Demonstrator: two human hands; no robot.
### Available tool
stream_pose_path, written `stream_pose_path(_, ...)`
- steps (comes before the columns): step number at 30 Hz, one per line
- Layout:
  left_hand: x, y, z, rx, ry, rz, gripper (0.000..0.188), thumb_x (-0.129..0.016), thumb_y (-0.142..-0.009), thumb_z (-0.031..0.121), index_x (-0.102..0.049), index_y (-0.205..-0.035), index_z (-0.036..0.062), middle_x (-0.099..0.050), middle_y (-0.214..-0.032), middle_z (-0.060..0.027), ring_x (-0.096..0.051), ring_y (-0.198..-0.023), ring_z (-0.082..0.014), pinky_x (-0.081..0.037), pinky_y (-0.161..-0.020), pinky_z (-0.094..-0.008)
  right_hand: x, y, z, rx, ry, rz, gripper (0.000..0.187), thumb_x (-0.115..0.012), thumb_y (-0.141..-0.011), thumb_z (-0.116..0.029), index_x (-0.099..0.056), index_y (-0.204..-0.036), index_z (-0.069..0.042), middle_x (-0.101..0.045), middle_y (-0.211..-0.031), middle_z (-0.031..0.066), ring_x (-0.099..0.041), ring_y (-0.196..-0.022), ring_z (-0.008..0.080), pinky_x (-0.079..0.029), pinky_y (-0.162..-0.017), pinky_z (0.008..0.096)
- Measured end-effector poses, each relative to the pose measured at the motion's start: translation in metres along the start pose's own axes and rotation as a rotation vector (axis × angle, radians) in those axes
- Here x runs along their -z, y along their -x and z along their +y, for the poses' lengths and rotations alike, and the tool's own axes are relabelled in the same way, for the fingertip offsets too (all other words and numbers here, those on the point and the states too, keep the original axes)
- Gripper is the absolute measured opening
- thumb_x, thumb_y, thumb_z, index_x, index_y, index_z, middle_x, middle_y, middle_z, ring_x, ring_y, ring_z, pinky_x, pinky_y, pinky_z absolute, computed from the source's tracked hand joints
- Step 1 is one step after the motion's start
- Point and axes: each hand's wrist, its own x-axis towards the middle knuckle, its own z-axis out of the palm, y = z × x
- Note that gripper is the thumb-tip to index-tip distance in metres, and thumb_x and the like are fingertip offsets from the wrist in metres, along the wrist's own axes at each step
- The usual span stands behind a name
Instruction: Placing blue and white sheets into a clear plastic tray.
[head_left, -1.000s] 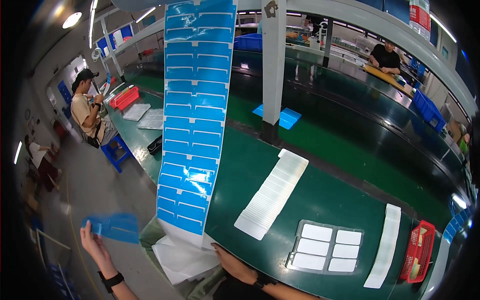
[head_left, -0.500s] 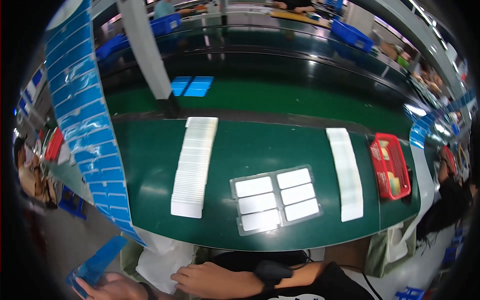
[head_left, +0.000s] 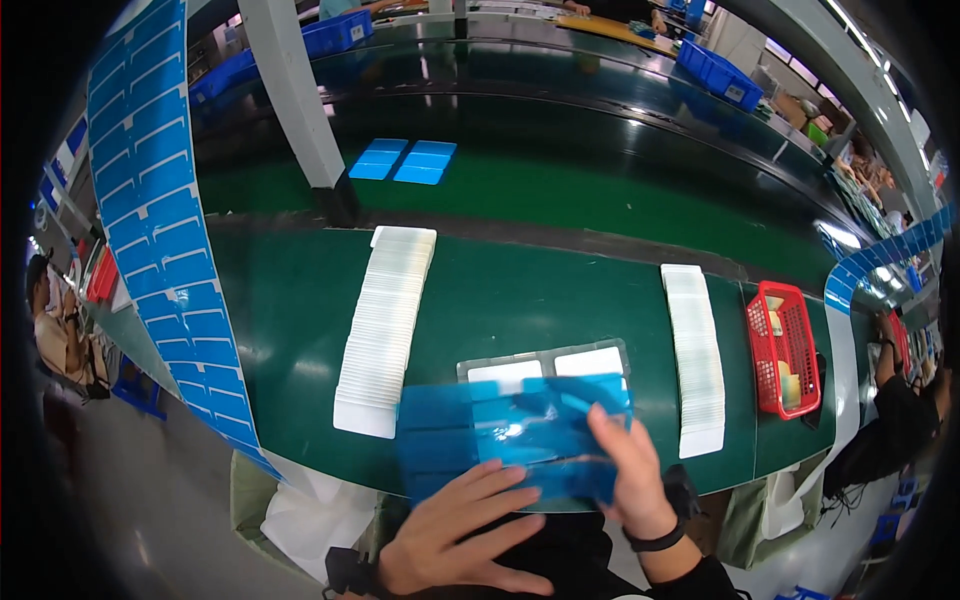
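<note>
A translucent blue film sheet [head_left: 440, 430] spans the space in front of me, over the near part of a clear tray [head_left: 547, 357] holding white rectangular cards. My right hand [head_left: 640, 485] grips the sheet's right edge, thumb on top; some of its fingers are hidden. Over the sheet's lower edge lies my left hand [head_left: 470, 535], fingers spread. Whether it presses on the film I cannot tell. The tray's two far cards show beyond the film.
Long overlapping rows of white cards, one left [head_left: 385, 330] and one right [head_left: 695, 360], flank the tray. A red basket [head_left: 785, 350] stands farther right. A blue film strip [head_left: 165, 230] hangs at left beside a grey post [head_left: 290, 95]. Blue film pieces [head_left: 425, 162] lie beyond.
The blue film moved from low at the left, in my left hand, to the middle over the tray. My right hand went right and up and took hold of its edge; my left hand spread its fingers.
</note>
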Motion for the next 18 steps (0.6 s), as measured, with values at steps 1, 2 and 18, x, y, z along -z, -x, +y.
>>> stream_pose_path(1, 0.004, 0.005, -0.01, 0.007, -0.001, 0.039, 0.055, -0.095, -0.078, 0.031, -0.074, -0.121, 0.0032, -0.074, -0.124, -0.0176, -0.071, -0.12, -0.0383, -0.058, -0.103, -0.0517, 0.008, -0.01, -0.003, 0.003, -0.017, 0.015, 0.047, -0.056, -0.112, -0.036, -0.059, -0.142, 0.0, -0.069, -0.131, 0.0102, -0.067, -0.117, 0.0179, -0.055, -0.099, 0.0353)
stream_pose_path(2, 0.008, 0.011, -0.018, 0.024, 0.013, 0.071, 0.049, -0.094, -0.08, 0.024, -0.074, -0.119, 0.0014, -0.076, -0.119, -0.0185, -0.073, -0.118, -0.0385, -0.058, -0.102, -0.0521, 0.016, -0.019, -0.007, 0.006, -0.037, 0.033, 0.045, -0.057, -0.112, -0.036, -0.061, -0.139, 0.0, -0.07, -0.128, 0.0099, -0.068, -0.114, 0.0173, -0.057, -0.096, 0.0349)
stream_pose_path(18, 0.005, 0.009, -0.066, 0.474, -0.174, -0.16, 0.065, -0.081, -0.089, 0.007, -0.057, -0.149, -0.0005, -0.052, -0.16, -0.0183, -0.045, -0.152, -0.0389, -0.042, -0.121, -0.0437, 0.041, -0.037, -0.015, -0.005, 0.177, 0.126, 0.05, -0.061, -0.107, -0.041, -0.064, -0.133, 0.002, -0.072, -0.12, 0.0127, -0.071, -0.105, 0.0207, -0.059, -0.091, 0.0343)
